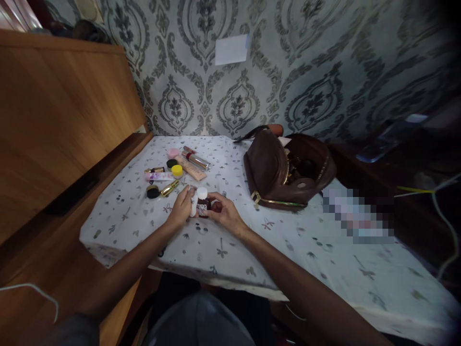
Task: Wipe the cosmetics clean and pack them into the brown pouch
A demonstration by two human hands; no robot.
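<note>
Brown and white-capped, a small bottle was at the centre of the frame, between the left hand and the right hand. The right fingers were partly closed, thumb and forefinger bent round its right side; the left fingers were curled onto a pale, cloth-like piece that lay against its left side. How firmly either pressed could not be told.

The likeliest trouble was a slip: smooth sides in a light fingertip hold could have let the bottle turn or drop onto the desk. If the cap was loose, which the view did not show, a tilt could have spilled what was inside. The loose piece could also have got between fingers and bottle and weakened the hold.

Its cap pointed to the top of the frame, and its long axis ran nearly up and down there, perhaps with a slight lean.

Beyond the left hand, up and to the left, lay a gold tube, a black-lidded jar, a yellow-lidded jar and a beige tube. Right of centre, the brown bag sat open.
</note>
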